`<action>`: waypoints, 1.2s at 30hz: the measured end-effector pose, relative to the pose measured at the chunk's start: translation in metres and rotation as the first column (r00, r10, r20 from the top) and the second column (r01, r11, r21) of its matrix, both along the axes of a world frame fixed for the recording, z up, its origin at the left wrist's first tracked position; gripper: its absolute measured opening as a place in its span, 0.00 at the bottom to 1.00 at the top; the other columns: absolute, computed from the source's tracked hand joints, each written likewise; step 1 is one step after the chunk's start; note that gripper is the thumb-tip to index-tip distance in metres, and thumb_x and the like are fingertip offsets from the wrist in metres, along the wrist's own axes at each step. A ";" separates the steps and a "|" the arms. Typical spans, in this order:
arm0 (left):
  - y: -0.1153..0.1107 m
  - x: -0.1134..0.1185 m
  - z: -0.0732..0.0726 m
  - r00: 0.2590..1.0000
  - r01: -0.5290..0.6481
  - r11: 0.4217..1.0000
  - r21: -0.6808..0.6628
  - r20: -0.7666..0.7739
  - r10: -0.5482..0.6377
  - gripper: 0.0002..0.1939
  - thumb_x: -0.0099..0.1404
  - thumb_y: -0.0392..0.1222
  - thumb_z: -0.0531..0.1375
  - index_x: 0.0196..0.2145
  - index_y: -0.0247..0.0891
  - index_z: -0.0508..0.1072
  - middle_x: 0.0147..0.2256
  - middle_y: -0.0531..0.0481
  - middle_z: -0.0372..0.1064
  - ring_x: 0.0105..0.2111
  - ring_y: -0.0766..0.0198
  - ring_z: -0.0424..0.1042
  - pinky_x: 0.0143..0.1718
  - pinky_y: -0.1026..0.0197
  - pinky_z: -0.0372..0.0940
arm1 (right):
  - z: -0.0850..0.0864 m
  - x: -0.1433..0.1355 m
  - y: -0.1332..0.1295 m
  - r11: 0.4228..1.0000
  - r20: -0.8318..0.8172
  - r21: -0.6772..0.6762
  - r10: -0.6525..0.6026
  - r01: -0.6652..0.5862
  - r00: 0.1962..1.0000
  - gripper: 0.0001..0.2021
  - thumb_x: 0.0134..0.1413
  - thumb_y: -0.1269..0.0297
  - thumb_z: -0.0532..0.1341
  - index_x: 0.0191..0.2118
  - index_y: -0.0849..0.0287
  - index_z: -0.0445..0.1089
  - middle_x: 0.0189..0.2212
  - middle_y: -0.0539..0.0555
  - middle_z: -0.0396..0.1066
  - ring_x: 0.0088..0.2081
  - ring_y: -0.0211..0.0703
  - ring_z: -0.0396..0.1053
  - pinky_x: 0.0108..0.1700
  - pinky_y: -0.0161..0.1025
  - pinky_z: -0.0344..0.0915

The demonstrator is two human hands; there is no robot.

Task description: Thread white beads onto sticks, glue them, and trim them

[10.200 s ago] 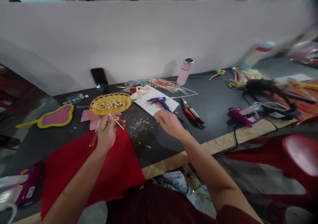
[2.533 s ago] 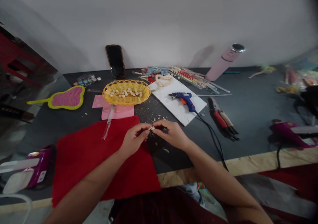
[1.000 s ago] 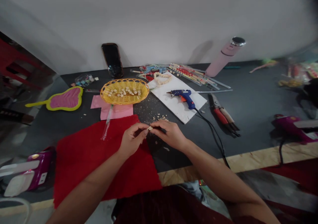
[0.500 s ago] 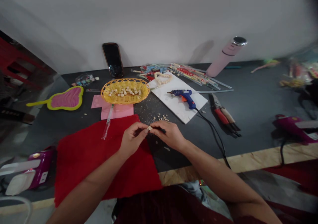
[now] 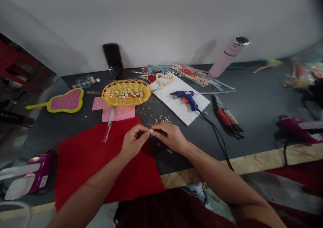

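Between the fingertips of both hands is a small cream-coloured piece [image 5: 151, 131], too small to name its kind. My left hand [image 5: 133, 140] pinches it from the left, over the edge of a red cloth [image 5: 101, 164]. From the other side my right hand [image 5: 171, 137] pinches it with thumb and forefinger. Small pale bits [image 5: 163, 119] lie scattered just beyond the fingers. A yellow woven basket [image 5: 107, 100] further back holds several similar cream pieces. On a white board [image 5: 180, 112] rest a blue glue gun [image 5: 188, 98] and a ring of cream pieces [image 5: 165, 79].
Red-handled pliers [image 5: 225, 117] lie right of the board, beside the glue gun's black cable [image 5: 217, 135]. Behind are a bundle of sticks [image 5: 194, 74], a pink flask [image 5: 227, 58] and a phone [image 5: 113, 61] against the wall. A pink-and-yellow paddle shape [image 5: 67, 101] lies left.
Both hands stay in nearly the same place, still pinching the small piece. The whole view has shifted very slightly.
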State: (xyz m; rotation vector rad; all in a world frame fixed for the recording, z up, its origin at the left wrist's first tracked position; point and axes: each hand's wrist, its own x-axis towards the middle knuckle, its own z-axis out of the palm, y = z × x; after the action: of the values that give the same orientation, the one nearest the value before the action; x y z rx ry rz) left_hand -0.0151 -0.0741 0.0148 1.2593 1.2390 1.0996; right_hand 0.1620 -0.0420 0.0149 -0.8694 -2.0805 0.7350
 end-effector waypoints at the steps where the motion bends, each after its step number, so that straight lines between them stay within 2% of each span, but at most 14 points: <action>1: 0.000 0.000 0.000 1.000 0.002 1.000 -0.001 0.001 -0.002 0.07 0.58 0.42 0.61 0.30 0.36 0.71 0.26 0.52 0.70 0.24 0.70 0.66 0.24 0.68 0.60 | 0.000 0.000 0.000 1.000 0.002 0.001 0.002 -0.002 1.000 0.07 0.58 0.63 0.59 0.39 0.58 0.70 0.34 0.52 0.75 0.36 0.38 0.72 0.41 0.35 0.68; 20: -0.004 -0.002 -0.008 0.996 0.020 0.999 -0.038 0.090 -0.017 0.08 0.59 0.44 0.60 0.34 0.37 0.71 0.26 0.51 0.70 0.22 0.70 0.65 0.23 0.67 0.60 | 0.000 0.002 0.001 1.000 -0.002 0.001 0.009 -0.009 1.000 0.07 0.58 0.61 0.58 0.39 0.57 0.70 0.33 0.52 0.75 0.36 0.38 0.72 0.40 0.34 0.67; 29: -0.005 -0.001 -0.005 0.998 0.019 0.997 -0.071 0.054 -0.016 0.10 0.58 0.46 0.60 0.33 0.36 0.71 0.23 0.52 0.68 0.19 0.72 0.61 0.19 0.68 0.56 | 0.002 0.002 0.001 0.999 0.013 0.037 0.007 -0.007 1.000 0.09 0.57 0.58 0.59 0.37 0.57 0.70 0.30 0.53 0.74 0.34 0.38 0.72 0.38 0.35 0.67; 36: -0.002 0.000 0.002 1.000 0.016 1.000 -0.015 0.010 -0.016 0.08 0.58 0.44 0.61 0.31 0.37 0.72 0.26 0.51 0.70 0.22 0.70 0.65 0.23 0.67 0.59 | 0.003 0.002 0.001 0.999 0.003 0.051 0.010 -0.010 1.000 0.08 0.57 0.60 0.59 0.36 0.59 0.70 0.30 0.53 0.74 0.33 0.38 0.72 0.37 0.34 0.67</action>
State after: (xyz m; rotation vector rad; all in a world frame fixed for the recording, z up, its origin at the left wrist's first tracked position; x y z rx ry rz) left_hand -0.0150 -0.0765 0.0173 1.2491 1.2254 1.0820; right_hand 0.1637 -0.0412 0.0176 -0.8322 -2.0983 0.6836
